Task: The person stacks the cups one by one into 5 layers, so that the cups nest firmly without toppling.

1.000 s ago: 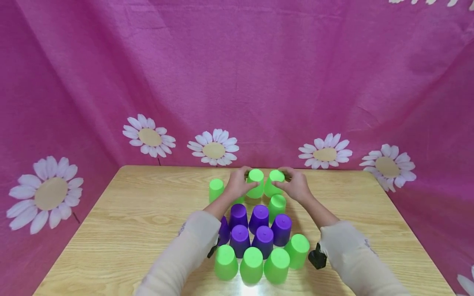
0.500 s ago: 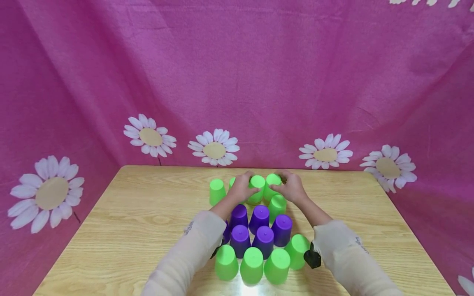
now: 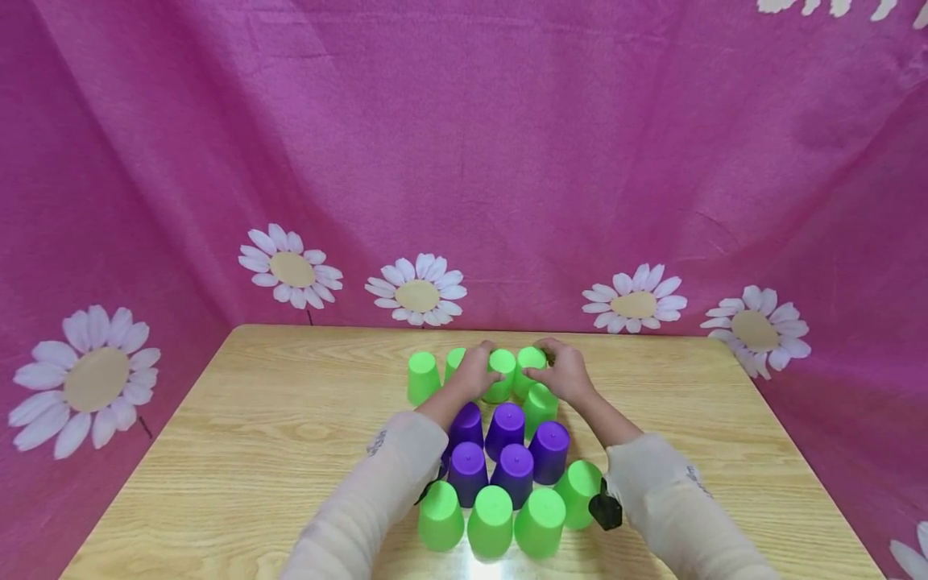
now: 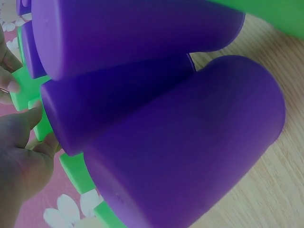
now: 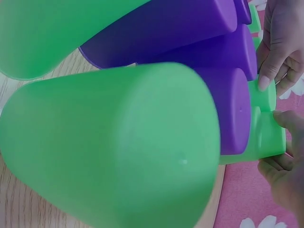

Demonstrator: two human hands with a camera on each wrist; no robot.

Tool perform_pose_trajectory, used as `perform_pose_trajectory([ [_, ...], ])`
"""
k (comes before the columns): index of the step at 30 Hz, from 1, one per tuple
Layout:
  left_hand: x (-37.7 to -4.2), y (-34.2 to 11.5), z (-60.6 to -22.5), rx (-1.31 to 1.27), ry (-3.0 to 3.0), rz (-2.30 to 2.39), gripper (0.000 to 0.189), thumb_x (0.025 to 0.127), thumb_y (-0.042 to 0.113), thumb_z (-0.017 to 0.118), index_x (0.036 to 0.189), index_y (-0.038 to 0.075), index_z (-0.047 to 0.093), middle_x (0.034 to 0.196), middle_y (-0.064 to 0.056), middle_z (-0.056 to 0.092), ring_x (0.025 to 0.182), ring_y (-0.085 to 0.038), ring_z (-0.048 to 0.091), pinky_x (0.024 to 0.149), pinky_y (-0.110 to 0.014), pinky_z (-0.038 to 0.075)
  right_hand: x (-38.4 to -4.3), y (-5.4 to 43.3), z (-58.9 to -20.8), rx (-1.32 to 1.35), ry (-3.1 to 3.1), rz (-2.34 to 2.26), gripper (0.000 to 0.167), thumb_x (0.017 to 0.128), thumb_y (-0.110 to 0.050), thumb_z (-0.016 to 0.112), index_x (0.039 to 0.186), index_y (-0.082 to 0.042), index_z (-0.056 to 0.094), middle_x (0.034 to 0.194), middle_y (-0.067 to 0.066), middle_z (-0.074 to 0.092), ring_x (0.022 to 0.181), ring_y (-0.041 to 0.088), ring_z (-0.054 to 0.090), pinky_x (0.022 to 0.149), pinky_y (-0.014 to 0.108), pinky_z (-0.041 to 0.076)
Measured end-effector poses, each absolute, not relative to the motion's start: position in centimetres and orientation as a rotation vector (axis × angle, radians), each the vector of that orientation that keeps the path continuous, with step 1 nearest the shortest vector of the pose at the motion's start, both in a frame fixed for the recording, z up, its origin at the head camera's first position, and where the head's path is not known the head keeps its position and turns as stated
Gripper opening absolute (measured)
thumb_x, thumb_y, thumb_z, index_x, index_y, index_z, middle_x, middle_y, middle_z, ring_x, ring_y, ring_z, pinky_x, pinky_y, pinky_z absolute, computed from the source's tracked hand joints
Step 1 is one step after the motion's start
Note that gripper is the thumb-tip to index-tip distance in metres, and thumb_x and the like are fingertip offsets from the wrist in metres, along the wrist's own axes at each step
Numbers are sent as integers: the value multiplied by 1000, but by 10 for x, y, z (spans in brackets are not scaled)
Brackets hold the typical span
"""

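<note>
**Fingers (image 5: 271, 172) curled round two green cups near the far edge of the desk (image 3: 290, 427)**

By the left hand (image 3: 473, 372), the left green cup (image 3: 501, 374) is gripped between thumb and fingers; by the right hand (image 3: 568, 375), the right green cup (image 3: 532, 360), just beside it, is held likewise. Both are turned bottom up; whether their rims are rested on the desk cannot be told. Toward the far left corner, an outer green cup (image 3: 424, 379) and a partly hidden green cup (image 3: 453, 360) are seen. Another green cup (image 3: 540, 409) is placed before the right-held one. Purple cups (image 3: 504, 429) are grouped between these and four green cups (image 3: 490, 522) toward the near edge. The desk is backed by pink cloth (image 3: 464, 161).
</note>
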State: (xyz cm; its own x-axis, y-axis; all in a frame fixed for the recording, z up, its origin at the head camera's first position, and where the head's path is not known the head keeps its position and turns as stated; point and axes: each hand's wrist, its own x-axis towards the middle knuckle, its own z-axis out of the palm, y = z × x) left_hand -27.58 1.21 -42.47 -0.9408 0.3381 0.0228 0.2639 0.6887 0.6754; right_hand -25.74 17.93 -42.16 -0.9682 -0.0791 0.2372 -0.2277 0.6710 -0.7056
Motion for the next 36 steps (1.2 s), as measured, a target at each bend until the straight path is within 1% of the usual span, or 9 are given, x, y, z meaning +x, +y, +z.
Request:
perform_pose_trajectory([
  [11, -291, 19, -440, 475, 2834, 968, 59, 77, 10, 73, 128, -6, 47, 124, -25, 56, 118, -34, 53, 101, -39, 45, -258, 181, -425, 233, -2764, 1163, 37, 73, -3, 74, 105, 10, 59, 96, 25, 64, 86, 33, 60, 76, 39, 52],
  [15, -330, 23, -490, 512, 2941, 904, 58, 72, 20, 79, 119, -4, 54, 112, -21, 63, 104, -29, 61, 87, -30, 53, -259, 182, -424, 214, -2778, 1171, 38, 73, -2, 73, 106, 10, 59, 100, 26, 64, 90, 36, 61, 80, 43, 52],
  [18, -352, 27, -511, 433, 2900, 918, 52, 70, 19, 80, 111, -3, 58, 103, -20, 65, 96, -28, 63, 80, -30, 54, -260, 182, -423, 208, -2790, 1178, 38, 74, -2, 72, 108, 10, 58, 104, 27, 63, 95, 39, 61, 83, 44, 52],
  [19, -351, 28, -507, 389, 2872, 908, 50, 71, 18, 80, 112, -3, 58, 104, -20, 65, 98, -28, 63, 82, -31, 54, -260, 182, -423, 205, -2793, 1186, 39, 74, -2, 72, 108, 11, 58, 105, 28, 63, 97, 40, 61, 84, 44, 52],
  [23, -349, 28, -514, 441, 2996, 922, 39, 70, 12, 78, 100, -3, 59, 89, -18, 65, 86, -27, 64, 71, -29, 55, -261, 181, -424, 177, -2814, 1206, 40, 76, -2, 71, 111, 11, 57, 106, 28, 62, 100, 40, 60, 86, 44, 52],
  [26, -322, 26, -480, 431, 3002, 948, 36, 72, 7, 75, 102, -5, 58, 91, -20, 65, 88, -29, 64, 72, -30, 55, -262, 181, -426, 153, -2828, 1181, 41, 75, -2, 72, 111, 11, 57, 103, 27, 63, 96, 38, 60, 83, 43, 52],
  [30, -281, 25, -417, 302, 2857, 977, 45, 78, -3, 68, 120, -9, 53, 115, -26, 60, 109, -34, 58, 91, -36, 52, -261, 180, -426, 142, -2835, 1142, 42, 76, -4, 72, 112, 11, 57, 101, 27, 63, 92, 35, 60, 81, 42, 52],
  [34, -280, 25, -413, 302, 2834, 1044, 53, 77, -8, 65, 127, -7, 48, 124, -25, 56, 116, -34, 55, 95, -37, 50, -265, 181, -429, 142, -2851, 1141, 45, 77, -6, 72, 115, 11, 56, 104, 26, 63, 92, 35, 59, 81, 42, 52],
  [36, -285, 26, -416, 286, 2809, 1084, 56, 75, -11, 65, 128, -6, 48, 126, -24, 55, 117, -34, 54, 95, -37, 49, -281, 191, -449, 175, -2826, 1161, 46, 77, -13, 74, 116, 7, 57, 103, 23, 64, 91, 31, 60, 80, 37, 52],
])
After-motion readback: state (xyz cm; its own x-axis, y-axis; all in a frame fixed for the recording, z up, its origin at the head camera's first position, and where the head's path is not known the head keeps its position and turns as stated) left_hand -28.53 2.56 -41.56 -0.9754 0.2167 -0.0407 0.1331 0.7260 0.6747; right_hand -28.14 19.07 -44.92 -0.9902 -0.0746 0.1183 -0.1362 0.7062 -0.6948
